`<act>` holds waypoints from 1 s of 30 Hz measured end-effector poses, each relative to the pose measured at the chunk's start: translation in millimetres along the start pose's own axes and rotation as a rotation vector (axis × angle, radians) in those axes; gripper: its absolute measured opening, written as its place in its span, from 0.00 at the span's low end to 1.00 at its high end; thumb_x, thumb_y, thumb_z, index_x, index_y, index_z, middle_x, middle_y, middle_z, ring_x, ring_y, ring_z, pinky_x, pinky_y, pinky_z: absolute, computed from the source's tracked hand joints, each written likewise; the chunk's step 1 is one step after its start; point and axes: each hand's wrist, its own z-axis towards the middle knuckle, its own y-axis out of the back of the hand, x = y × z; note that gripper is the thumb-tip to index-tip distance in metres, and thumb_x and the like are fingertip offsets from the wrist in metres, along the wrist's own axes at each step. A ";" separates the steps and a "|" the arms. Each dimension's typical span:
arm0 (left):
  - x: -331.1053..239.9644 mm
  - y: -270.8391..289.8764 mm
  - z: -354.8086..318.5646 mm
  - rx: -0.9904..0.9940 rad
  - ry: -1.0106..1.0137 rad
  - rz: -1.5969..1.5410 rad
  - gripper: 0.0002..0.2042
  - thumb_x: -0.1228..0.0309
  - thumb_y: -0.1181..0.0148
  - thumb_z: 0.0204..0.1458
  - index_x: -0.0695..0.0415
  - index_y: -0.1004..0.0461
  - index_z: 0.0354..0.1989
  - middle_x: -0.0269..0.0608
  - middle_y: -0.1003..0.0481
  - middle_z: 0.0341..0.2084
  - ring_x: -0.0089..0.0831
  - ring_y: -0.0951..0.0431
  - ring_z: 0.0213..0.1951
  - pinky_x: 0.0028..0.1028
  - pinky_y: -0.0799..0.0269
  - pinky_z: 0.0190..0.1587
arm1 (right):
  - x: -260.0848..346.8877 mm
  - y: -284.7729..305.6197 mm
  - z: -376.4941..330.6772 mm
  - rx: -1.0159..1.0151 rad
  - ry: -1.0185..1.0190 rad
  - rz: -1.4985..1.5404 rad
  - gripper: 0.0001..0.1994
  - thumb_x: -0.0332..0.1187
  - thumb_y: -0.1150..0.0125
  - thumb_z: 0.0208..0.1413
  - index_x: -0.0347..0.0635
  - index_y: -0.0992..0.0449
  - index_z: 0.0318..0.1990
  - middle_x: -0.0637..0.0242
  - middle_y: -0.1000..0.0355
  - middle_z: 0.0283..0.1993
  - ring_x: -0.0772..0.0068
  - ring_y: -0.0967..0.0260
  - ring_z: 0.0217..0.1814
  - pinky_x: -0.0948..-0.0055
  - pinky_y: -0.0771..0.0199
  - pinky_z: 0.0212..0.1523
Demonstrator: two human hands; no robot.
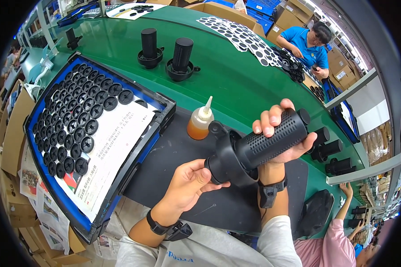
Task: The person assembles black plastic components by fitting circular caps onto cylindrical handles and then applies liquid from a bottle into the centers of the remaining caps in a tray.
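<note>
My right hand (294, 152) is wrapped around the perforated cylinder of a black plastic housing (271, 141), held tilted above the dark work mat (165, 171). The housing widens into a round collar with a small side lug, pointing down and left. At that end my left hand (188, 183) pinches the edge of a round black cap (214, 171), which sits against the collar; I cannot tell whether it is fully seated. Just beyond my left hand stands a squeeze bottle (201, 122) with a pointed nozzle and amber liquid.
A blue-lined tray (113, 189) of several black round caps lies at left. Two similar housings (181, 58) stand on the green conveyor belt (236, 75); more housings (329, 149) lie at right. A black bag (315, 213) is near my right arm. A co-worker (305, 44) sits across.
</note>
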 end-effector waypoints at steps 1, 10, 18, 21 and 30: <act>0.6 1.6 0.0 0.015 0.024 -0.036 0.24 0.60 0.45 0.58 0.71 0.36 0.53 0.50 0.24 0.41 0.41 0.20 0.41 0.32 0.23 0.48 | -0.1 -0.6 -0.3 0.013 -0.010 0.005 0.39 0.61 0.47 0.51 0.33 0.42 0.56 0.57 0.35 0.39 0.67 0.34 0.36 0.62 0.30 0.40; -15.2 26.3 -7.6 -0.105 0.199 0.039 0.26 0.60 0.48 0.60 0.67 0.41 0.61 0.52 0.25 0.44 0.39 0.20 0.41 0.32 0.23 0.46 | -8.3 -30.5 -3.0 -0.255 -0.233 -0.126 0.31 0.57 0.49 0.51 0.35 0.38 0.48 0.58 0.33 0.35 0.61 0.33 0.34 0.61 0.30 0.40; -55.7 21.3 -92.5 0.269 0.316 0.709 0.32 0.62 0.40 0.55 0.67 0.43 0.63 0.53 0.27 0.48 0.39 0.23 0.46 0.31 0.27 0.47 | -12.3 -43.9 -45.4 -0.113 -0.519 -0.504 0.27 0.55 0.49 0.48 0.32 0.34 0.36 0.50 0.29 0.29 0.56 0.28 0.32 0.62 0.27 0.38; -98.6 -2.6 -124.1 0.580 0.126 0.981 0.32 0.61 0.35 0.50 0.66 0.37 0.60 0.54 0.28 0.50 0.44 0.25 0.47 0.32 0.28 0.47 | -29.2 -32.0 -59.9 -0.112 -0.572 -0.408 0.26 0.54 0.49 0.48 0.32 0.33 0.33 0.46 0.28 0.30 0.56 0.27 0.33 0.62 0.26 0.37; -249.2 19.2 -79.5 -0.249 -0.179 1.975 0.24 0.67 0.31 0.39 0.62 0.26 0.47 0.49 0.23 0.39 0.40 0.22 0.43 0.32 0.27 0.46 | 25.1 -13.4 -3.8 -0.179 -0.085 -0.536 0.25 0.51 0.54 0.52 0.32 0.33 0.39 0.51 0.30 0.32 0.55 0.29 0.32 0.62 0.28 0.39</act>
